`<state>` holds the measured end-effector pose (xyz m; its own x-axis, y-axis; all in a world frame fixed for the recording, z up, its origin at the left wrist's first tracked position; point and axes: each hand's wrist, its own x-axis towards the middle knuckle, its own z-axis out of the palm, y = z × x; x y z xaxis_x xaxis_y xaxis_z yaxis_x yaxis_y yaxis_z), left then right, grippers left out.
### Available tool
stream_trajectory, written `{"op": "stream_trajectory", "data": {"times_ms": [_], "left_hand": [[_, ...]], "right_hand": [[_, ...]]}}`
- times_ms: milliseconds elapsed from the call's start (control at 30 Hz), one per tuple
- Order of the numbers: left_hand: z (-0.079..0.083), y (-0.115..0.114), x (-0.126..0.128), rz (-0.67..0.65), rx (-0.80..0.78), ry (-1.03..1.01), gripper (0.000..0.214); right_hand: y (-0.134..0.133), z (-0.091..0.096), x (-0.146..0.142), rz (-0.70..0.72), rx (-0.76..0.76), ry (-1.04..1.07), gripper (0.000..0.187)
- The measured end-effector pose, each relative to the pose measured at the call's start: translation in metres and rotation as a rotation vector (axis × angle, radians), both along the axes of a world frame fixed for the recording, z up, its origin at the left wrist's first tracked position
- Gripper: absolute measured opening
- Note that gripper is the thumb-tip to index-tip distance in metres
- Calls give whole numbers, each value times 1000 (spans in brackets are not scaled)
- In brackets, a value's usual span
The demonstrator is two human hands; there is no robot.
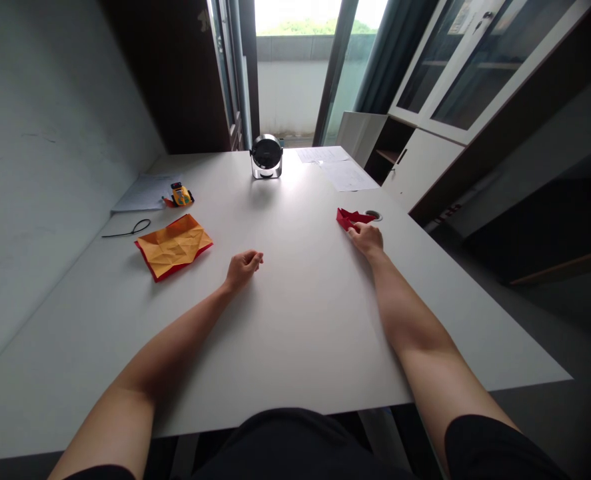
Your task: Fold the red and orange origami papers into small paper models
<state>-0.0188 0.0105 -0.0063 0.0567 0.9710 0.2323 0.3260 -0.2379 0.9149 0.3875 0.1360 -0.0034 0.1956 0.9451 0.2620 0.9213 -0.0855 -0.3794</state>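
Observation:
My right hand (366, 238) reaches out on the right side of the white table (295, 333), its fingers pinched on the near edge of a small folded red paper piece (350, 217). My left hand (244, 265) rests on the table near the middle, fingers curled loosely closed with nothing in them. A creased orange sheet lying on a red sheet (174, 245) sits flat to the left of my left hand, a hand's width or more away.
A small round fan (266, 157) stands at the far middle. White papers (338, 167) lie at the back right, more papers (148, 192) and a small yellow toy (180, 195) at the back left, beside a black cable (130, 230). A round grommet hole (374, 215) sits by the red piece.

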Motion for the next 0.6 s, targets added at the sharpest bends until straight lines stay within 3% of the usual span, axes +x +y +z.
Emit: {"op": "stream_trajectory", "data": {"times_ms": [167, 600], "left_hand": [[2, -1, 1, 16, 1, 22, 43], [4, 0, -3, 47, 19, 174, 39]], "right_hand": [[5, -16, 15, -140, 52, 19, 29], [15, -22, 20, -310, 79, 167, 28]]}}
